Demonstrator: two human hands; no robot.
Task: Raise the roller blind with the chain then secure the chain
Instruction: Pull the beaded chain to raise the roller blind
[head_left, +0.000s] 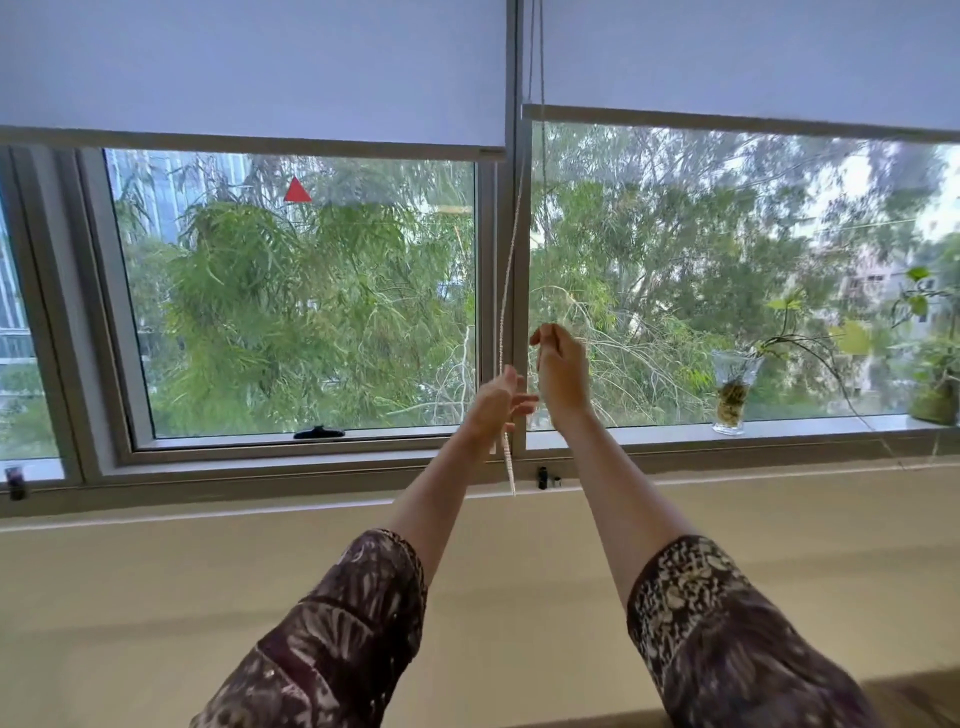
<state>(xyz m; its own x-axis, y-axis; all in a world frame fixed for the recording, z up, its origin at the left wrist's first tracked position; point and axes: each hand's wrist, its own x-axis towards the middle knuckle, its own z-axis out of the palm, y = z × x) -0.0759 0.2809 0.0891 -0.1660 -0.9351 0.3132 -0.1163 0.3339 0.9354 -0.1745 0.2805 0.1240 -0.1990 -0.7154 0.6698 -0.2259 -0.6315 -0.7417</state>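
Observation:
Two pale roller blinds cover the top of the window. The left blind (249, 67) ends slightly lower than the right blind (748, 57). A white bead chain (508, 270) hangs down the mullion between them, and its loop ends just above the sill. My right hand (563, 376) is raised, with its fingertips pinched on the thin rear strand of the chain. My left hand (496, 402) is lower and to the left. Its fingers are spread, and the front strand runs past its palm. A small black chain clip (543, 477) sits on the frame below my hands.
A glass vase with a trailing plant (731, 397) stands on the sill at the right, with a potted plant (935, 395) beyond it. A black window handle (318, 432) lies on the left pane's lower frame. A wide beige ledge (208, 571) lies between me and the window.

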